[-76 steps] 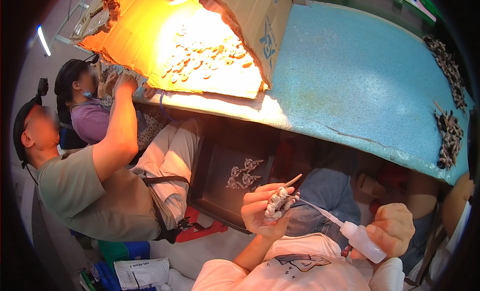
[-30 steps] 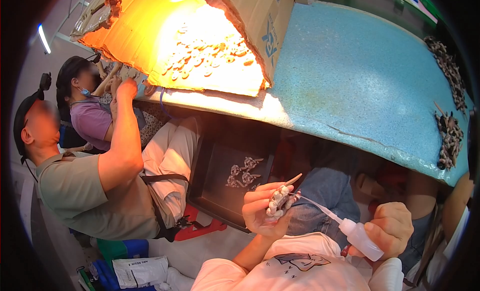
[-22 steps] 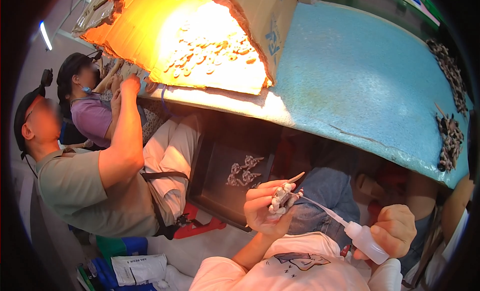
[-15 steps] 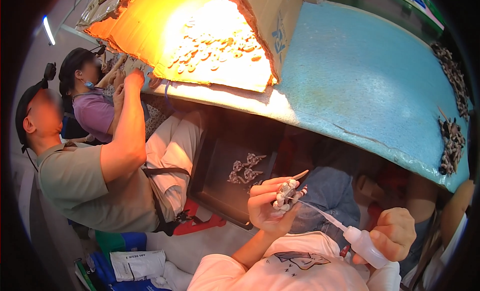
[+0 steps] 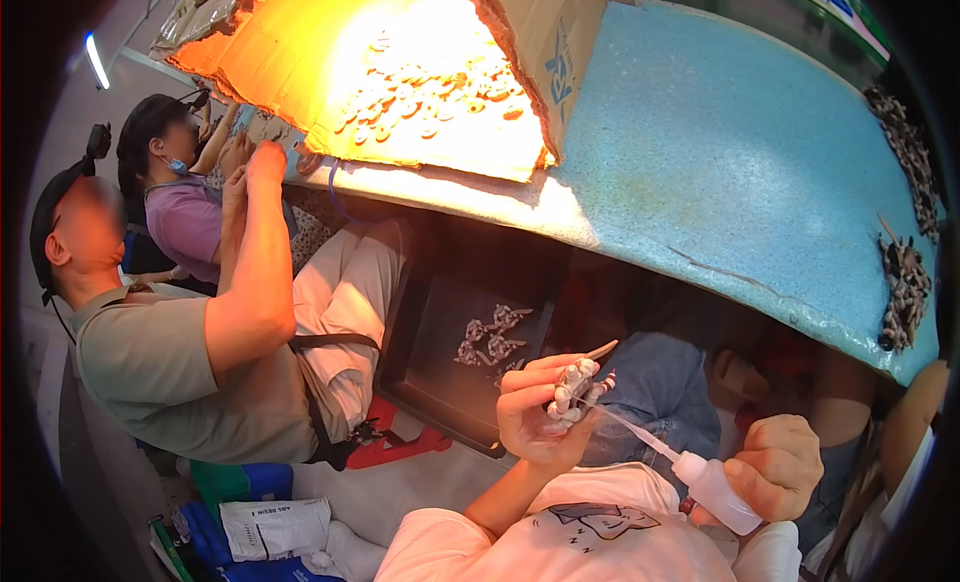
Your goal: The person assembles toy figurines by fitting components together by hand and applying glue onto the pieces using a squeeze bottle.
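My left hand is closed around a small, knobbly grey-white figurine, held up over my lap. From the top of my fingers a thin tan stick juts out; whether it belongs to the figurine I cannot tell. In my right hand is a translucent squeeze bottle, tilted with its long thin nozzle toward the figurine. The nozzle's tip is right by the figurine's lower side; whether they touch is too small to tell.
Several similar pieces lie in a black tray left of my left hand. Ahead is a blue-topped table with dark piles at right and a brightly lit cardboard box holding small parts. Two people sit at left.
My right hand and the squeeze bottle have shifted slightly left, closer to the figurine. My left hand has hardly moved. The nearer person's arms at left have shifted a little.
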`<control>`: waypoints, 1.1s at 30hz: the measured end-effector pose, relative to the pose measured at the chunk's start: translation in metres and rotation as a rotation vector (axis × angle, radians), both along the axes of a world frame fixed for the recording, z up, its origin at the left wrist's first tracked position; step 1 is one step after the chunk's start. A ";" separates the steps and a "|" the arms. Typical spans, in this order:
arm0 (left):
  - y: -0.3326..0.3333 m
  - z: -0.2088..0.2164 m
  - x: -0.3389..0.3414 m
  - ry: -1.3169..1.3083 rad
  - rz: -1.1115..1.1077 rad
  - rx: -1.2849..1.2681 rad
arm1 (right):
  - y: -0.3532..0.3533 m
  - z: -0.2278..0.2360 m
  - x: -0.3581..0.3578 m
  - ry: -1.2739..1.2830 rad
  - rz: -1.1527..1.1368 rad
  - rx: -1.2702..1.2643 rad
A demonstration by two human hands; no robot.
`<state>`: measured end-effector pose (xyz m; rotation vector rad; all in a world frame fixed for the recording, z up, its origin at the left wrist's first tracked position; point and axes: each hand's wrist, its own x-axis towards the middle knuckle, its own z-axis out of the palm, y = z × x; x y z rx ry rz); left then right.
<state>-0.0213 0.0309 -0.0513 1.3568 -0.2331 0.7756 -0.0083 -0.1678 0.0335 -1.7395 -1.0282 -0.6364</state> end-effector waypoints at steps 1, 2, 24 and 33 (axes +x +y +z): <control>0.000 0.000 0.000 -0.007 0.001 0.004 | -0.001 0.001 0.000 0.010 0.011 -0.001; 0.000 0.000 0.000 -0.007 0.000 0.002 | -0.002 0.003 -0.002 0.010 0.011 -0.002; 0.005 -0.004 -0.002 0.030 0.017 0.143 | -0.001 -0.004 0.001 0.015 0.035 0.030; -0.001 0.000 -0.002 0.016 0.000 0.000 | -0.004 -0.002 0.001 0.005 0.032 -0.013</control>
